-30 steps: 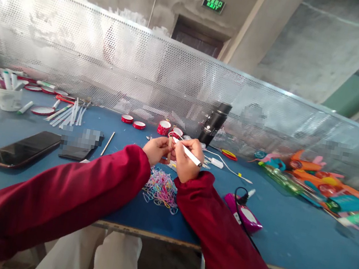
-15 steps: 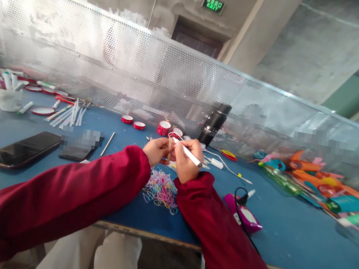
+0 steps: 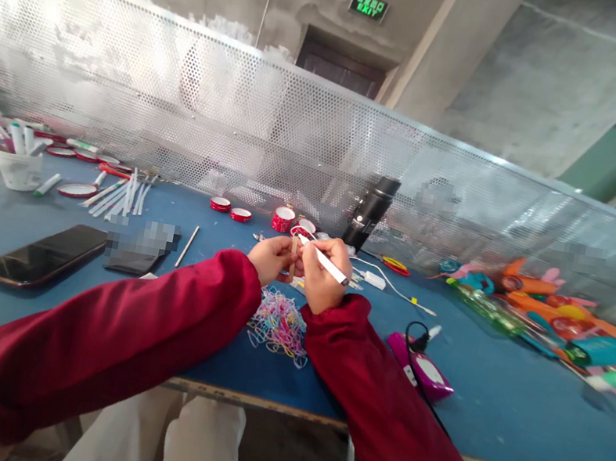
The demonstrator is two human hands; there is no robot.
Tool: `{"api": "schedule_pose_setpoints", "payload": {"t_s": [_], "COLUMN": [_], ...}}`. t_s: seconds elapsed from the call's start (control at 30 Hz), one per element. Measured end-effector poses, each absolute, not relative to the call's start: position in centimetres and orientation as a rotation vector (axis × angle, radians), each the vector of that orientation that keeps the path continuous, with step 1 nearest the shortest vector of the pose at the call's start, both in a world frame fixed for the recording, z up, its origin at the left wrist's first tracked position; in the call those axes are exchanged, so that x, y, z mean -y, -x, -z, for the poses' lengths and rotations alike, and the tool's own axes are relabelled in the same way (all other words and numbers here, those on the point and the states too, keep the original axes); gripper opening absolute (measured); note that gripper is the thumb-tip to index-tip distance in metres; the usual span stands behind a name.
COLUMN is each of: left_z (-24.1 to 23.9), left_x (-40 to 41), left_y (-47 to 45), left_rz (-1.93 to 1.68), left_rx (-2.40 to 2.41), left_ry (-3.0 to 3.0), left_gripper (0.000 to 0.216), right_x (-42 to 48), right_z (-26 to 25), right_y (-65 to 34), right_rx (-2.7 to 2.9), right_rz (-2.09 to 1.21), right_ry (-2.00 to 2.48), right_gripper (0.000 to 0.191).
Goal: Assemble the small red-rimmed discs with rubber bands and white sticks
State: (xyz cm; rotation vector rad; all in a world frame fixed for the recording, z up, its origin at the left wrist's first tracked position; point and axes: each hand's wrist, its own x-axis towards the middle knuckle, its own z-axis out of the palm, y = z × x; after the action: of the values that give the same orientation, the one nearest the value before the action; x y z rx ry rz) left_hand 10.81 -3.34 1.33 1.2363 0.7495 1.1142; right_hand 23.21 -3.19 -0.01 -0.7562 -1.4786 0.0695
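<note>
My left hand [image 3: 268,257] and my right hand [image 3: 318,278] meet above the blue table [image 3: 494,390], both in dark red sleeves. My right hand is closed round a white stick [image 3: 327,262] that slants up to the left. My left hand pinches a small tan piece [image 3: 292,255] standing upright between the two hands. Just below the hands lies a heap of coloured rubber bands [image 3: 278,324].
A black phone [image 3: 40,264] and a second dark phone lie at the left. A white cup of sticks [image 3: 15,163], loose white sticks and red lids sit far left. A black flask [image 3: 369,211], a magenta device with cable [image 3: 422,367] and colourful toys [image 3: 555,315] lie right. A perforated metal screen backs the table.
The hands stay together in nearly the same place; the view has shifted slightly.
</note>
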Motion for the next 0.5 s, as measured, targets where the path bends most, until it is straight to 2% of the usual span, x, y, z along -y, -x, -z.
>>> {"api": "schedule_pose_setpoints", "payload": {"t_s": [0.5], "left_z": [-1.24], "left_x": [3.15], "left_y": [-10.71], "left_rz": [-1.107], "left_rx": [-0.748], "left_ry": [-1.25], "left_gripper": [0.007], "right_x": [3.55], "right_z": [-0.34], "right_y": [-23.06], "right_rx": [1.49], "right_rz": [-0.021], "right_ry": [0.799], "right_gripper": [0.013]}}
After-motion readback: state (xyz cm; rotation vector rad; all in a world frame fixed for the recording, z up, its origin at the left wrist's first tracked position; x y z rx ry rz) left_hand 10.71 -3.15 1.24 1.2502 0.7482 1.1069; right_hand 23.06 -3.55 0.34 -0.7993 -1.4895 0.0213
